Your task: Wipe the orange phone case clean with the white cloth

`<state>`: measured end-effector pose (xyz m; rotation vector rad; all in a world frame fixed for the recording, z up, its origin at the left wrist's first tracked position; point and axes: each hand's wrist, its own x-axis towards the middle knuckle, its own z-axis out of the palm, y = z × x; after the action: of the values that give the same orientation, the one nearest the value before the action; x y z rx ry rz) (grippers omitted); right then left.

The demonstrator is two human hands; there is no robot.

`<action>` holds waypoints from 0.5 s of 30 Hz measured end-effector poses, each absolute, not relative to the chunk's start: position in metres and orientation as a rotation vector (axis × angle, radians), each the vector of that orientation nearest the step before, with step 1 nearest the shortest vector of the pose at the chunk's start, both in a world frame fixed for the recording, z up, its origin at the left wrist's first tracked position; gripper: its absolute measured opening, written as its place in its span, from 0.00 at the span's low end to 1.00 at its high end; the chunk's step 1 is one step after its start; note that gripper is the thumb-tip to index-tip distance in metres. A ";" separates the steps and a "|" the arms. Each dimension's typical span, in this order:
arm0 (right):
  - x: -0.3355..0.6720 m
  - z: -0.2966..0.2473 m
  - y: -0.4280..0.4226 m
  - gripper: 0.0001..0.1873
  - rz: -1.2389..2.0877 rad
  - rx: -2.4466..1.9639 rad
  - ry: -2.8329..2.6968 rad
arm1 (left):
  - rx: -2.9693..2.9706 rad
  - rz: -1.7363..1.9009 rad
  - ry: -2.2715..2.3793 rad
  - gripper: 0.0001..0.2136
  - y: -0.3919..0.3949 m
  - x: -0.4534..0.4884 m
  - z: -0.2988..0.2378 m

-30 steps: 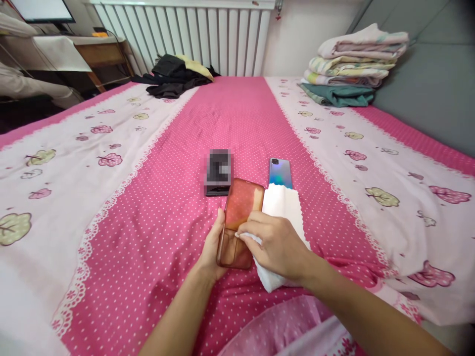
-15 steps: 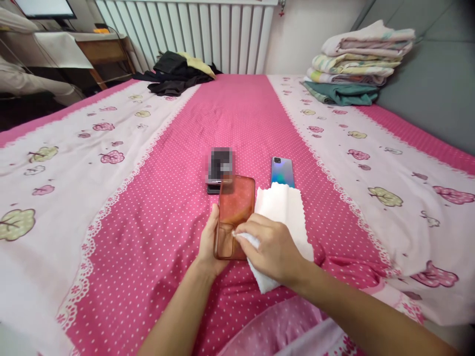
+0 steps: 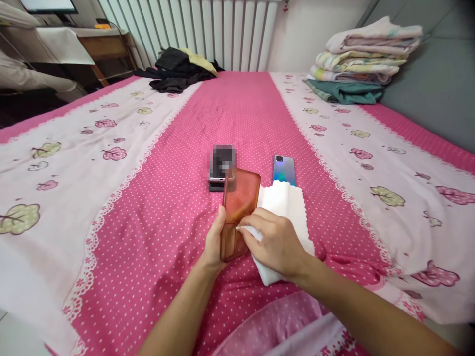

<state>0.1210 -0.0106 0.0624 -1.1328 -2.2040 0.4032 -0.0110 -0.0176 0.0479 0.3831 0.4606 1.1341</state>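
Closest in, over the pink dotted bed (image 3: 166, 207), the left hand (image 3: 214, 244) is closed around the lower end of a translucent reddish phone case (image 3: 239, 198). Its thumb lies along the left edge and its fingers are hidden behind; the case tilts up and away from the sheet. The right hand (image 3: 276, 242) is curled nearly shut, pinching a white cloth (image 3: 287, 202) and pressing a fold of it against the case's face, while the rest drapes loose onto the bed.

The case looks light, thin and somewhat flexible, probably slick, so the long edges seem the surest hold. The cloth is soft and limp.

Just beyond lie a dark phone (image 3: 217, 185) and an iridescent blue phone (image 3: 284, 170), apart from each other. Farther off are black clothes (image 3: 178, 74), folded blankets (image 3: 363, 54) and a radiator (image 3: 208, 29).
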 end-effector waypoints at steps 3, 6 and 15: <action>0.121 0.062 -0.013 0.07 0.481 -1.055 -2.227 | 0.548 1.272 0.465 0.29 -0.020 -0.014 0.047; 0.121 0.060 -0.013 0.08 0.453 -0.982 -2.304 | 0.727 1.438 0.487 0.30 -0.022 -0.017 0.048; 0.121 0.059 -0.016 0.10 0.646 -0.960 -2.399 | 0.995 1.528 0.600 0.32 -0.024 -0.020 0.035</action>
<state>0.1208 -0.0164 0.0587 -0.9604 -2.3985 0.6458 -0.0204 -0.0242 0.0348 0.9951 0.5999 1.5280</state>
